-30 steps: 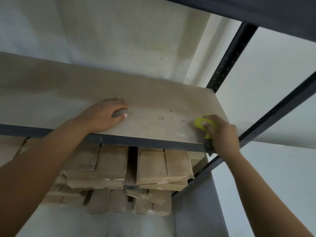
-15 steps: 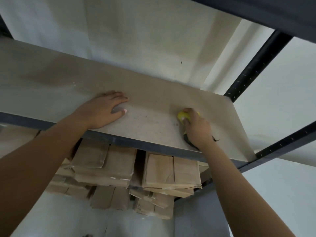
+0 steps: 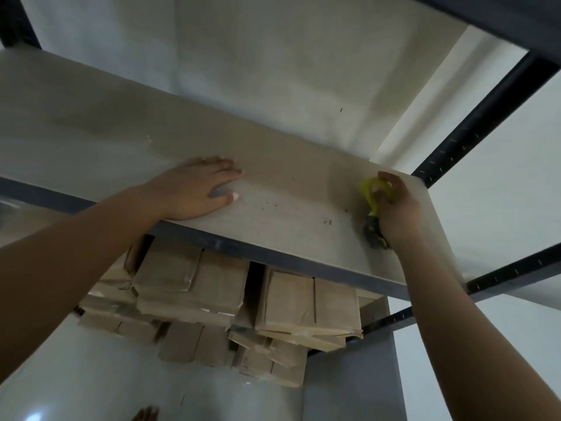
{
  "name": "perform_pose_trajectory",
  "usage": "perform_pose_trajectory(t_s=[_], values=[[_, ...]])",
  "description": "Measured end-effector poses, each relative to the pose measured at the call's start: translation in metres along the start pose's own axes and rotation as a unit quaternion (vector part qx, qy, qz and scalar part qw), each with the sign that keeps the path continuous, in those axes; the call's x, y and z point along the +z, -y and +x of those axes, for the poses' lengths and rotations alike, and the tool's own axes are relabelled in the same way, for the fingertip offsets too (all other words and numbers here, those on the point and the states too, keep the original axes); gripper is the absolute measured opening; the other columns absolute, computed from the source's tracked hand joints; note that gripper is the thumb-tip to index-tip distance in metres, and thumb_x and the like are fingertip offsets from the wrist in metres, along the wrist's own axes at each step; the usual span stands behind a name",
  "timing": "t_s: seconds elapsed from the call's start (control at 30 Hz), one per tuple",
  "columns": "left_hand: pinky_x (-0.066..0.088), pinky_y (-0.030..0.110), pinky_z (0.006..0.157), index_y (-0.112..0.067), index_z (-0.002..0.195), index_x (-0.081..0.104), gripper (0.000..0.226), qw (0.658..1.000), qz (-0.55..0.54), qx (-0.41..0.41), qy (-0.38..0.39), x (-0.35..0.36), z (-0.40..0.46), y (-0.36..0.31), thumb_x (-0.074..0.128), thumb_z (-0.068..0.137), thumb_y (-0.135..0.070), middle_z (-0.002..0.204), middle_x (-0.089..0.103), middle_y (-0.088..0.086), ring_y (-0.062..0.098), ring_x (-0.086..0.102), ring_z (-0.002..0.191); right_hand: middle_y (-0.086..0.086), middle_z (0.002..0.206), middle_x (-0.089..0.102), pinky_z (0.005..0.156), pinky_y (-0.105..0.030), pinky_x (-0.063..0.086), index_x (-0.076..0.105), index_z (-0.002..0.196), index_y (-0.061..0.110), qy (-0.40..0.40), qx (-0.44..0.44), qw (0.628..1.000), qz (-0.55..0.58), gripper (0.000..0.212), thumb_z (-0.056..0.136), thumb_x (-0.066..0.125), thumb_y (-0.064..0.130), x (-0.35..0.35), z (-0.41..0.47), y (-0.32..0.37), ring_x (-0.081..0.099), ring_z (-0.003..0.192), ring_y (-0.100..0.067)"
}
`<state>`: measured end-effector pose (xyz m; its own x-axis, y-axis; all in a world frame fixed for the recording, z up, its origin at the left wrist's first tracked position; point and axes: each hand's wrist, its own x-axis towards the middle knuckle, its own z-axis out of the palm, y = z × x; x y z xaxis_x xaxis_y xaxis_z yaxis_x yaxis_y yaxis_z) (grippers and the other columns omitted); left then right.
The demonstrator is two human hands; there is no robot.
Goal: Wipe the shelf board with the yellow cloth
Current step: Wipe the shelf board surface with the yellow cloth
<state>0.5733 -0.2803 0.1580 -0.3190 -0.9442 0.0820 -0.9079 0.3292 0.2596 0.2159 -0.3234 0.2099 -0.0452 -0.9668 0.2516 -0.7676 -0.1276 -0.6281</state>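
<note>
- The yellow cloth (image 3: 374, 192) is held bunched in the right hand (image 3: 396, 208), whose fingers (image 3: 391, 180) are curled round it; it is pressed onto the shelf board (image 3: 288, 189) near the board's right end, towards the rear edge.
- A darker, soiled tail of the cloth is seen trailing below the hand towards the board's front edge.
- The left hand (image 3: 197, 189) is laid flat on the board, fingers straight and close together — nothing is held; it appears to be used as a brace.
- The relation that matters: dark specks (image 3: 328, 221) lie on the board just to the left of the cloth, between the two hands, and more crumbs are scattered further left towards the flat hand. The board's long axis runs left to right, so the unwiped stretch is judged to lie leftward from the right hand.
- The right hand is the nearer to the specks and already carries the cloth — a sweep to the left along the board would seem to be called for, with the left hand likely needing to be lifted clear in time.
- Brown paper bags (image 3: 212, 293) are stacked on the shelf below; the dark metal frame (image 3: 473, 141) stands at the right.
</note>
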Motion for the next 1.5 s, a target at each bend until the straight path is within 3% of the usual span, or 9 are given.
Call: perform_pose_trajectory(t_s=[0.1,0.33,0.6,0.7,0.83,0.97,1.1,1.17,1.5], values=[[0.003,0.027,0.114,-0.041,0.144,0.019,0.065,1.000,0.003,-0.012,-0.017,0.000,-0.002,0.001,0.016,0.085,-0.068,0.156,0.016,-0.013,0.006,0.009,0.142,-0.020,0.130,0.051,0.092,-0.040,0.038,0.030,0.138,0.015,0.088,0.074,0.988,-0.098,0.048,0.095,0.043,0.033,0.022,0.023,-0.007,0.050,0.114,-0.038],[0.008,0.033,0.116,-0.035,0.142,0.029,0.052,0.999,-0.012,-0.021,-0.047,-0.002,0.000,-0.010,0.032,0.093,-0.052,0.154,0.024,-0.010,0.009,0.014,0.143,-0.018,0.141,0.045,0.096,-0.035,0.036,0.030,0.143,0.015,0.185,-0.075,0.970,-0.137,0.049,0.098,0.040,0.031,0.079,0.008,0.068,0.048,0.122,-0.035],[0.012,0.032,0.115,-0.027,0.141,0.037,0.047,0.996,-0.019,-0.034,-0.074,-0.003,-0.001,-0.009,0.039,0.095,-0.040,0.152,0.031,-0.003,0.013,0.020,0.142,-0.004,0.125,0.063,0.094,-0.035,0.045,0.058,0.123,0.020,0.224,-0.173,0.959,0.010,0.033,0.093,0.053,0.032,0.065,-0.079,0.093,0.060,0.110,-0.023],[0.011,0.033,0.115,-0.028,0.141,0.036,0.047,0.996,-0.012,-0.037,-0.078,-0.003,0.001,-0.008,0.037,0.096,-0.041,0.152,0.030,-0.004,0.014,0.019,0.142,-0.005,0.103,0.069,0.079,-0.033,0.047,0.062,0.112,0.019,0.143,-0.077,0.982,0.098,0.025,0.093,0.052,0.032,0.050,-0.063,0.083,0.064,0.093,-0.021],[0.009,0.034,0.116,-0.029,0.141,0.035,0.048,0.996,-0.009,-0.048,-0.073,-0.004,0.002,-0.007,0.035,0.095,-0.043,0.152,0.029,-0.004,0.013,0.017,0.142,-0.019,0.109,0.064,0.073,-0.031,0.038,0.049,0.128,0.017,-0.033,0.018,0.999,0.009,0.036,0.095,0.045,0.032,0.033,0.000,0.043,0.060,0.097,-0.033],[0.009,0.035,0.116,-0.030,0.140,0.036,0.048,0.995,-0.013,-0.051,-0.084,-0.005,-0.001,-0.009,0.037,0.095,-0.044,0.152,0.030,-0.004,0.013,0.018,0.142,-0.022,0.136,0.043,0.097,-0.042,0.036,0.020,0.140,0.015,0.069,0.082,0.993,-0.057,0.054,0.095,0.043,0.033,0.044,0.022,0.011,0.045,0.120,-0.040],[0.007,0.035,0.116,-0.030,0.141,0.034,0.048,0.995,-0.014,-0.047,-0.082,-0.006,-0.002,-0.007,0.036,0.095,-0.045,0.152,0.029,-0.005,0.013,0.016,0.142,-0.007,0.152,0.025,0.103,-0.036,0.030,0.029,0.139,0.025,0.144,-0.042,0.982,-0.115,0.051,0.093,0.048,0.030,0.042,0.019,0.000,0.037,0.131,-0.034],[0.006,0.034,0.116,-0.029,0.141,0.034,0.048,0.995,-0.014,-0.048,-0.085,-0.005,-0.002,-0.007,0.036,0.095,-0.044,0.152,0.029,-0.005,0.012,0.016,0.142,-0.004,0.154,0.025,0.106,-0.033,0.026,0.025,0.143,0.030,0.170,-0.036,0.979,-0.109,0.051,0.095,0.044,0.033,0.034,0.025,-0.005,0.033,0.136,-0.029],[0.005,0.033,0.116,-0.027,0.143,0.030,0.049,0.996,-0.017,-0.038,-0.084,-0.006,0.000,-0.010,0.032,0.096,-0.042,0.154,0.024,-0.005,0.013,0.011,0.143,-0.016,0.145,0.037,0.099,-0.039,0.035,0.029,0.141,0.018,0.108,0.004,0.987,-0.119,0.045,0.098,0.036,0.031,0.080,0.093,0.033,0.042,0.126,-0.037]])
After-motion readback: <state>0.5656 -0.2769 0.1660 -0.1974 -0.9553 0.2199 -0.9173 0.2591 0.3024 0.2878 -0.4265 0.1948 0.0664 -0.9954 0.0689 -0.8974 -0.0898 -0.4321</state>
